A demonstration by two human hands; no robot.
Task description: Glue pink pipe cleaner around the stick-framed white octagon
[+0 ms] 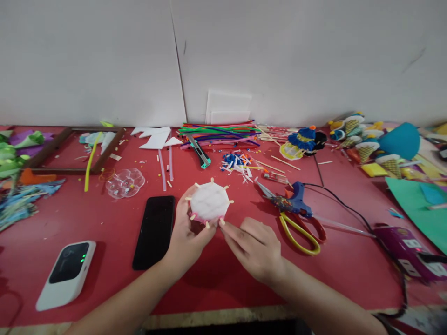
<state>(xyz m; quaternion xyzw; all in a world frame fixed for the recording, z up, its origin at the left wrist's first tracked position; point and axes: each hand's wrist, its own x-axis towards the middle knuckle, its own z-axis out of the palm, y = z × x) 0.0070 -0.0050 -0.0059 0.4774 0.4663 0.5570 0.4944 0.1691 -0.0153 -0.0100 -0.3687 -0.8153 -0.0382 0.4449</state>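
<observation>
Above the middle of the red table I hold a white octagonal piece (209, 202) with short wooden sticks poking out around its rim. Pink material runs between several sticks along its lower edge. My left hand (186, 232) grips the piece from the left, thumb below and fingers partly behind it. At the lower right stick, my right hand (256, 246) has thumb and forefinger pinched together on what appears to be the pink strand; the fingertips cover most of it. A black phone (153, 232) lies left of my left hand.
Right of my hands lie yellow-handled scissors (300, 235) and a blue glue gun (298, 200) with its cord. A cutter knife (199, 151), pipe cleaners (220, 132) and scraps (239, 164) lie behind. A white device (66, 274) sits left, a purple box (407, 249) right.
</observation>
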